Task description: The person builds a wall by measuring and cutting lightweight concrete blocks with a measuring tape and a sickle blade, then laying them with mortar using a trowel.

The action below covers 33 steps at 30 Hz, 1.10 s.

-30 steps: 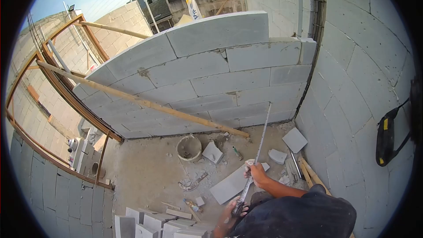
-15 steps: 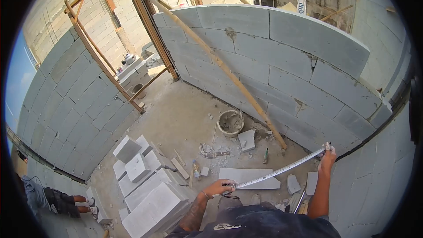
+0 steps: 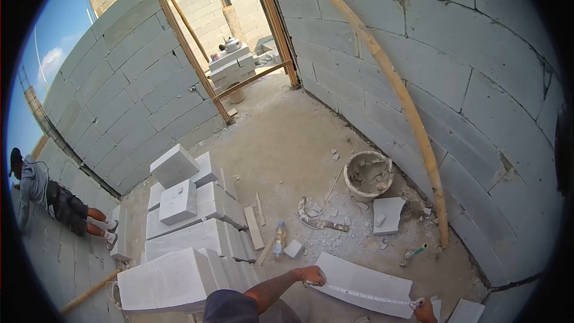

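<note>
A white measuring tape (image 3: 366, 294) runs between my two hands, stretched along a pale grey block slab (image 3: 353, 275) that lies on the floor. My left hand (image 3: 313, 275) is closed around one end of the tape, at the slab's left side. At the lower right, my right hand (image 3: 425, 311) pinches the other end near the slab's right edge; part of this hand is cut off by the frame. Close to the left forearm stand stacked grey blocks (image 3: 179, 272). A plastic bottle (image 3: 279, 239) and a small block piece (image 3: 293, 248) are beyond the left hand.
A mortar bucket (image 3: 369, 175), a broken block (image 3: 388, 215), a hammer-like tool (image 3: 320, 221) and a green-handled tool (image 3: 414, 254) sit on the floor. A bamboo pole (image 3: 412, 107) leans on the right block wall (image 3: 442, 42). Another person (image 3: 60, 200) stands at far left.
Both hands have come down with the tape, from being held up above the floor to lying along the slab. My view has turned left and downward, showing more of the other person.
</note>
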Each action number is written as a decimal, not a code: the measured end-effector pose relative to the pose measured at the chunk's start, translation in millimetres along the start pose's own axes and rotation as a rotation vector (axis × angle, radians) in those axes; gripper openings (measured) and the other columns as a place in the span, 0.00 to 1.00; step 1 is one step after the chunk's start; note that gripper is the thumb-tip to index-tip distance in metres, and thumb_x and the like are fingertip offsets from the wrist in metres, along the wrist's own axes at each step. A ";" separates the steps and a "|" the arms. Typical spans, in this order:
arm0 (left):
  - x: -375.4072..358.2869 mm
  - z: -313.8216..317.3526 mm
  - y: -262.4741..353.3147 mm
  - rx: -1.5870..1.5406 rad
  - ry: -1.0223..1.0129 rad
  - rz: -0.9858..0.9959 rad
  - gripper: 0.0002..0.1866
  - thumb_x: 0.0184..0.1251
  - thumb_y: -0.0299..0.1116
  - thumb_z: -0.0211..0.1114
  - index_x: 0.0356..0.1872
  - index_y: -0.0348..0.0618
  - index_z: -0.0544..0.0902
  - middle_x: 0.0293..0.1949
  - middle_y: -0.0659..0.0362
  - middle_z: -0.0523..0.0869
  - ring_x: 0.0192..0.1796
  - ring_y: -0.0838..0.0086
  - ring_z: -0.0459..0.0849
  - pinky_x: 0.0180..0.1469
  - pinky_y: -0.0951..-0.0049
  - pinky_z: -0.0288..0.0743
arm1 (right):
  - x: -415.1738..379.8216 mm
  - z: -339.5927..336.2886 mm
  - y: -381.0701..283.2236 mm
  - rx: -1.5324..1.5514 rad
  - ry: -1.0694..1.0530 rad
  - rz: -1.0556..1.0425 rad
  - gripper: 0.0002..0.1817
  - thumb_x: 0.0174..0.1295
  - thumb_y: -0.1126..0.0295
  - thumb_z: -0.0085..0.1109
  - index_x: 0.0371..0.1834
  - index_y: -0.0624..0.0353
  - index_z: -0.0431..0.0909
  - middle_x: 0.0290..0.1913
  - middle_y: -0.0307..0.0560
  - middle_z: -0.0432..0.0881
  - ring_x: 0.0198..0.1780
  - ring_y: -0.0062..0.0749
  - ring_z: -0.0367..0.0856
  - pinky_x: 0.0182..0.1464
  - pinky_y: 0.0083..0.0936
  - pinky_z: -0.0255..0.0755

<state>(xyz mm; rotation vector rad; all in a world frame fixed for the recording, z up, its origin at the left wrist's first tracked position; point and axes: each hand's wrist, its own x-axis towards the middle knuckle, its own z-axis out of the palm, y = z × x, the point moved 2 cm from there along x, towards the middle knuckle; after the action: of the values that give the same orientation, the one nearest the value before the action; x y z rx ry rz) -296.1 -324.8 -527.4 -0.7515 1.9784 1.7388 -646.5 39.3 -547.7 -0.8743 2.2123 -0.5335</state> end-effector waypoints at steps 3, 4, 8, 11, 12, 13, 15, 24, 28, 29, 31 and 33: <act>66.9 -31.0 -13.6 0.183 0.066 -0.018 0.12 0.41 0.40 0.59 0.15 0.40 0.80 0.14 0.62 0.79 0.17 0.76 0.74 0.24 0.71 0.69 | 75.7 97.8 40.1 -0.406 -0.127 -0.584 0.15 0.56 0.61 0.51 0.43 0.57 0.73 0.38 0.57 0.79 0.40 0.41 0.78 0.44 0.42 0.70; 92.6 -39.8 -29.6 0.264 0.060 -0.022 0.13 0.40 0.40 0.60 0.16 0.40 0.81 0.15 0.62 0.80 0.18 0.76 0.75 0.24 0.71 0.70 | 95.3 107.9 28.2 -0.444 -0.121 -0.557 0.14 0.54 0.64 0.54 0.40 0.60 0.72 0.34 0.53 0.78 0.37 0.41 0.78 0.40 0.38 0.70; 129.9 -62.8 -62.4 0.335 0.137 0.004 0.11 0.40 0.38 0.64 0.19 0.41 0.82 0.18 0.62 0.81 0.22 0.75 0.77 0.27 0.72 0.71 | 132.5 119.7 -24.2 -0.580 -0.077 -0.445 0.17 0.50 0.58 0.58 0.32 0.63 0.74 0.32 0.55 0.76 0.35 0.48 0.77 0.40 0.40 0.70; 133.2 -70.0 -91.0 0.422 0.154 0.088 0.13 0.40 0.39 0.68 0.25 0.42 0.84 0.23 0.61 0.83 0.26 0.75 0.78 0.32 0.73 0.71 | 143.0 140.2 -29.8 -0.652 -0.024 -0.595 0.18 0.44 0.58 0.64 0.28 0.62 0.74 0.31 0.55 0.76 0.36 0.47 0.77 0.39 0.39 0.70; 137.0 -72.5 -107.6 0.398 0.166 0.094 0.14 0.40 0.39 0.68 0.28 0.42 0.84 0.23 0.61 0.83 0.28 0.74 0.79 0.34 0.73 0.72 | 146.9 149.2 -23.8 -0.606 0.091 -0.608 0.16 0.44 0.61 0.63 0.28 0.62 0.73 0.30 0.53 0.76 0.35 0.47 0.76 0.38 0.38 0.70; 133.7 -73.1 -113.7 0.424 0.155 0.065 0.16 0.43 0.39 0.67 0.34 0.42 0.84 0.29 0.57 0.85 0.32 0.72 0.81 0.39 0.74 0.73 | 147.1 154.0 -24.2 -0.563 0.151 -0.625 0.14 0.43 0.64 0.63 0.28 0.62 0.72 0.30 0.52 0.75 0.34 0.47 0.75 0.37 0.38 0.69; 127.3 -69.9 -118.2 0.325 0.085 -0.132 0.14 0.45 0.36 0.65 0.35 0.41 0.84 0.26 0.59 0.84 0.30 0.76 0.81 0.36 0.76 0.74 | 125.9 149.1 -50.1 -0.563 0.199 -0.735 0.13 0.44 0.70 0.59 0.32 0.63 0.71 0.35 0.53 0.71 0.41 0.45 0.71 0.41 0.36 0.68; 122.5 -87.2 -103.6 0.475 0.140 -0.048 0.16 0.45 0.39 0.66 0.35 0.42 0.84 0.30 0.57 0.84 0.33 0.73 0.80 0.40 0.75 0.72 | 145.4 147.5 -64.9 -0.490 0.379 -0.792 0.16 0.46 0.77 0.57 0.40 0.63 0.72 0.39 0.51 0.72 0.45 0.45 0.72 0.45 0.34 0.69; 130.8 -104.6 -115.1 0.507 0.134 -0.018 0.16 0.46 0.37 0.66 0.36 0.40 0.84 0.30 0.57 0.84 0.33 0.74 0.79 0.40 0.75 0.72 | 153.6 170.1 -58.4 -0.473 0.553 -0.760 0.13 0.46 0.79 0.56 0.38 0.62 0.72 0.40 0.52 0.74 0.44 0.46 0.73 0.46 0.34 0.69; 132.3 -112.8 -117.4 0.535 0.138 -0.021 0.16 0.46 0.37 0.65 0.37 0.39 0.84 0.30 0.57 0.84 0.33 0.75 0.79 0.40 0.75 0.72 | 155.3 176.2 -57.5 -0.474 0.555 -0.755 0.13 0.46 0.79 0.56 0.38 0.62 0.72 0.40 0.52 0.74 0.44 0.46 0.73 0.46 0.34 0.69; 127.7 -126.9 -123.1 0.504 0.135 -0.024 0.16 0.46 0.37 0.65 0.36 0.39 0.84 0.30 0.57 0.85 0.33 0.74 0.79 0.40 0.75 0.72 | 152.2 186.1 -55.8 -0.490 0.654 -0.658 0.11 0.46 0.79 0.55 0.36 0.62 0.72 0.40 0.53 0.74 0.44 0.46 0.73 0.47 0.35 0.68; 123.6 -138.9 -128.1 0.584 0.199 -0.064 0.16 0.42 0.40 0.66 0.33 0.41 0.84 0.28 0.55 0.84 0.32 0.71 0.80 0.39 0.73 0.73 | 148.4 193.5 -58.2 -0.458 0.701 -0.609 0.11 0.47 0.79 0.55 0.36 0.63 0.72 0.40 0.53 0.74 0.44 0.47 0.73 0.47 0.35 0.68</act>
<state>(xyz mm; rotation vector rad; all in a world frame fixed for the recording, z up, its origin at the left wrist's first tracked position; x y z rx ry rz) -304.2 -488.8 -682.4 -0.7801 2.3913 0.9873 -560.5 -129.8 -711.6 -1.8631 2.7337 -0.6982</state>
